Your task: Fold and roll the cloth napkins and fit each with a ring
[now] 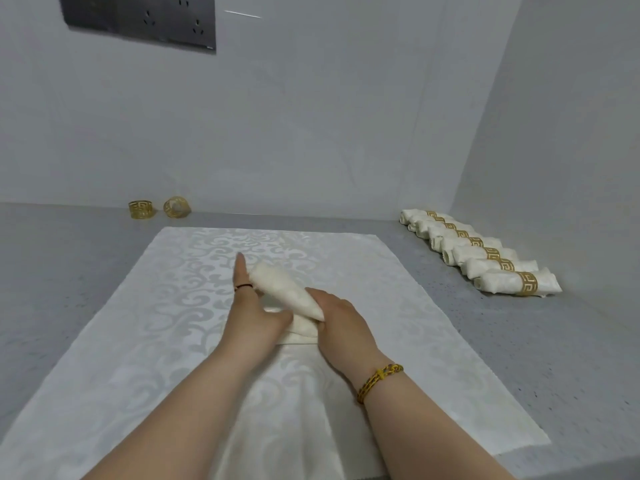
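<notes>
- Cream cloth napkin (287, 292), part rolled into a tapering tube, lies slantwise on the patterned white cloth (173, 289) that is spread over the grey counter (69, 271). Its unrolled tail sits flat beneath the tube, toward me.
- My left hand (252, 306) has its fingers straight and together, laid against the tube's left side — a guide, not a grasp.
- My right hand (341, 318) curls its fingers round the tube's near end and pinches it.
- I judge the step to be the rolling, with the ring not yet fitted. To do it well I'd hold tension with the right hand and let the left steady the far end so the layers don't telescope. I'd also square the tube to its tail — it looks skewed, fatter at one end.
- Gold rings (141, 208) wait by the wall, well apart from both hands. I'd pin the roll before reaching for one.
- Finished rolls (485, 258), each ringed, lie in a row on the right. Matching their girth should let the ring slide on.
</notes>
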